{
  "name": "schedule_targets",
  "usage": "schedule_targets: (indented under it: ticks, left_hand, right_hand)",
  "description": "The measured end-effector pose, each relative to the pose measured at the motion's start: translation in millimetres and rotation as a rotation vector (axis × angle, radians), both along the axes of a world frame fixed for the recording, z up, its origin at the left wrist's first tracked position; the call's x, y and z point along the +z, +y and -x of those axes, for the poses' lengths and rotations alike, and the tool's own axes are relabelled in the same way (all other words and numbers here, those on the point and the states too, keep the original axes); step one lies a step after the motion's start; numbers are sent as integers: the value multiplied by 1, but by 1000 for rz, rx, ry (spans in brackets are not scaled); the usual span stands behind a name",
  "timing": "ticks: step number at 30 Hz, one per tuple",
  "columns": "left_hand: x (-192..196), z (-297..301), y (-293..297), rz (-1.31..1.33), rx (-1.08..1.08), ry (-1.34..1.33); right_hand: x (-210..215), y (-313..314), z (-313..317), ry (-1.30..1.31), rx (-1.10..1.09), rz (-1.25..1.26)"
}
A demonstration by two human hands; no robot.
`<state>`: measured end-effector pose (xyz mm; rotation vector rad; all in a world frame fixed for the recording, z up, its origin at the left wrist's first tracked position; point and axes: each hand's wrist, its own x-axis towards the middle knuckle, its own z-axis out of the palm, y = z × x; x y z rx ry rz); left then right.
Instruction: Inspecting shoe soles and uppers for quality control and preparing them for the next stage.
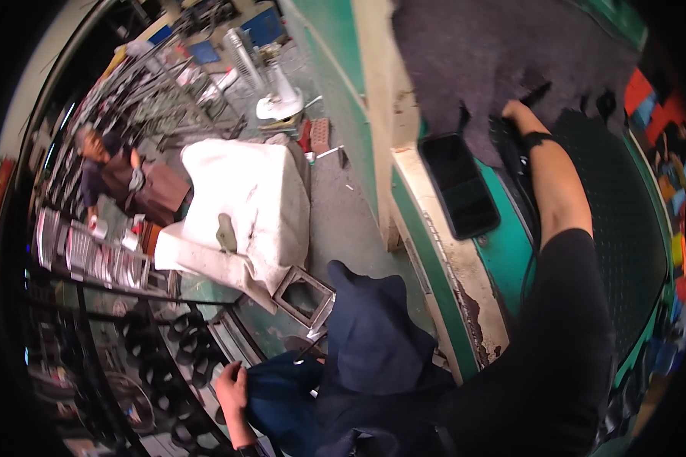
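At ten o'clock, well apart from the hands, a co-worker (133, 167) in a brown apron leans by a white-covered heap (244, 183). At seven o'clock is the left hand (233, 387), its forearm (242, 434) rising from the lower edge. The hand points upward with fingers bent inward in a loose curl; whether anything sits in that curl I cannot tell. Just right of it lies dark blue cloth (278, 400), though contact is unclear. Navy cloth (373, 335) bulges up at six o'clock. Between two and three o'clock, a black phone (460, 186) lies tilted on a green-and-cream ledge (472, 297). The dark grey sheet (495, 53) spreads at one o'clock, its ragged lower edge close to the phone. At two o'clock the right hand (517, 114) meets that edge, wrist banded in black, fingers hidden, so its grip cannot be told. The right arm (560, 183) reaches far forward, bare below a black sleeve (541, 335), bent at the elbow and angling towards eleven o'clock. A black textured mat (625, 228) lies at three o'clock, beside the forearm.
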<state>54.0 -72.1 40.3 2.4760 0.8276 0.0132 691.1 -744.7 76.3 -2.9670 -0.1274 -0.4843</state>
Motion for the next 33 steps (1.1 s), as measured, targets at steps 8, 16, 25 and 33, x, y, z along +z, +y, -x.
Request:
schedule_targets:
  ticks: [8,16,25,33]
  left_hand:
    - [-9,30,5,18,92,-89]
    - [-48,69,56,274,97,-164]
    - [-46,103,62,432,96,-249]
    - [-55,126,63,348,147,-321]
  right_hand:
    - [-16,-25,32,-4,90,-83]
    - [39,8,148,143,11,-573]
    - [149,50,249,-11,482,-1458]
    - [239,108,305,379,40,-494]
